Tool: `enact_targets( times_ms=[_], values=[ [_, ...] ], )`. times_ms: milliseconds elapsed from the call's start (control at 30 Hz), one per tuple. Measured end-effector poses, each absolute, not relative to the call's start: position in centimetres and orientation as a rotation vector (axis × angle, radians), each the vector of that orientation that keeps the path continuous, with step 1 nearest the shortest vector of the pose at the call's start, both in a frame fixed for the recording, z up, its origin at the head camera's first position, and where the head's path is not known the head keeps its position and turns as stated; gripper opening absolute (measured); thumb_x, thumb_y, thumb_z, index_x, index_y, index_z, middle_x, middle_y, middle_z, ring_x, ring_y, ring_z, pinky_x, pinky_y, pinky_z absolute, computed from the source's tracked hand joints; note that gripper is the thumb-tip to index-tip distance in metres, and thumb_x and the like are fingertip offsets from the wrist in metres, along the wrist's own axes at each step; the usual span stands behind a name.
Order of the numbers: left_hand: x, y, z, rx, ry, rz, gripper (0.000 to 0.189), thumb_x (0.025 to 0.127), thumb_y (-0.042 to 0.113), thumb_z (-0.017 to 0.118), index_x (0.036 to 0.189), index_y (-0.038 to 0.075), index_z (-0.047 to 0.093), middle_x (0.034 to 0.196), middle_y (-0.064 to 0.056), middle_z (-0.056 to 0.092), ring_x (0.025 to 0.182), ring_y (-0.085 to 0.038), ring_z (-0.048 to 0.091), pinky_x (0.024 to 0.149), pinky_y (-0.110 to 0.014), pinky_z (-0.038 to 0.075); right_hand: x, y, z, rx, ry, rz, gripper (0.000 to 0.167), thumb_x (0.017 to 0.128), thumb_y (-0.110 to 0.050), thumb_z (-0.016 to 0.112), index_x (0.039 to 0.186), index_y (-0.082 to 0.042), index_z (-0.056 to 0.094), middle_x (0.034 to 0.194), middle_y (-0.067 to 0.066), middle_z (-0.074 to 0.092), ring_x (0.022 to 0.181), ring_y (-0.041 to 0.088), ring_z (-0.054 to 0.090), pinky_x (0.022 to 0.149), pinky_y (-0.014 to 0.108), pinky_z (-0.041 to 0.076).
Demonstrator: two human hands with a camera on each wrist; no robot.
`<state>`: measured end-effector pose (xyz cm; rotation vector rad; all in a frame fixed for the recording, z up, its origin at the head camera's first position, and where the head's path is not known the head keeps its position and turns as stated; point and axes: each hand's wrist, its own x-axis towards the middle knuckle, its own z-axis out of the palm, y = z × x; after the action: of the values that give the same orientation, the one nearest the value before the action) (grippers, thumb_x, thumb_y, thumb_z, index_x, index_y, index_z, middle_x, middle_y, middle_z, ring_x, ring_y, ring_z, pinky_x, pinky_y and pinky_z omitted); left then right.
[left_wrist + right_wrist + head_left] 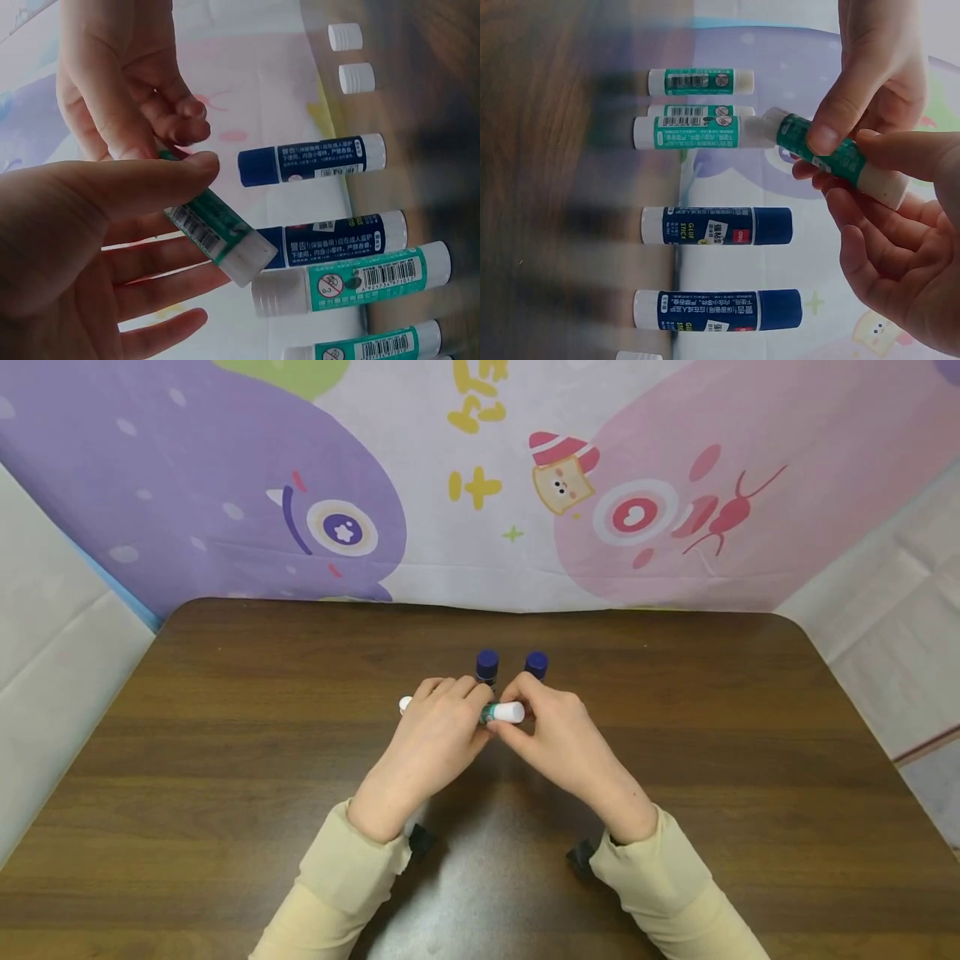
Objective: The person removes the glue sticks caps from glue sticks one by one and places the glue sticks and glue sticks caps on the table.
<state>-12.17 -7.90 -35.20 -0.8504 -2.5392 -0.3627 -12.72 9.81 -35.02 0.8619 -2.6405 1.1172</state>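
Both hands hold one green-labelled glue stick (487, 713) with white ends, raised above the table. My left hand (438, 727) grips it along its body; its thumb (826, 139) presses on the green label in the right wrist view. The right hand (558, 735) pinches the white end (883, 186) between thumb and fingers. Two upright blue glue sticks (718, 226) (716, 310) stand just beyond the hands. More green glue sticks (690, 133) (702, 81) stand upright to the left, mostly hidden behind my left hand in the head view.
Two small white caps (346, 37) (356, 78) sit on the brown wooden table (225, 760), to the right of the blue sticks. A cartoon-printed cloth (465, 552) hangs behind the table's far edge. Pale cloth panels (900, 577) flank both sides.
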Motion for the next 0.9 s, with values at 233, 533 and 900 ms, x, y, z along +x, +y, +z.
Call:
enact_targets(
  times_ms=[233,533,900],
  values=[
    [-12.3,-7.9,-35.1,-0.853,-2.514,-0.356,0.017,0.081,0.011,0.078,0.085,0.008,0.061,0.076,-0.003,0.058,0.071,-0.022,0.061,0.08,-0.04,0.049,-12.6,10.0,-34.7,0.846,-2.613,1.078,0.023,0.084,-0.014,0.077,0.094,-0.007,0.058,0.085,0.002,0.065,0.074,0.013,0.06,0.065,0.028,0.051],
    [-12.1,-7.8,-35.0,-0.86,-2.505,-0.403,0.013,0.082,0.008,0.073,0.081,0.009,0.06,0.071,0.0,0.055,0.066,-0.019,0.058,0.078,-0.039,0.048,-12.6,10.3,-34.4,0.869,-2.576,1.055,0.019,0.086,-0.012,0.075,0.096,-0.006,0.06,0.088,0.001,0.061,0.079,0.017,0.059,0.072,0.036,0.053],
    [-11.6,-8.0,-33.4,-0.843,-2.49,-0.495,0.012,0.084,0.014,0.075,0.087,0.01,0.063,0.074,0.002,0.057,0.07,-0.018,0.061,0.086,-0.039,0.046,-12.2,11.2,-33.1,0.939,-2.468,1.01,0.021,0.085,-0.015,0.077,0.096,-0.007,0.061,0.086,-0.003,0.06,0.07,0.01,0.051,0.058,0.025,0.043]
  ],
)
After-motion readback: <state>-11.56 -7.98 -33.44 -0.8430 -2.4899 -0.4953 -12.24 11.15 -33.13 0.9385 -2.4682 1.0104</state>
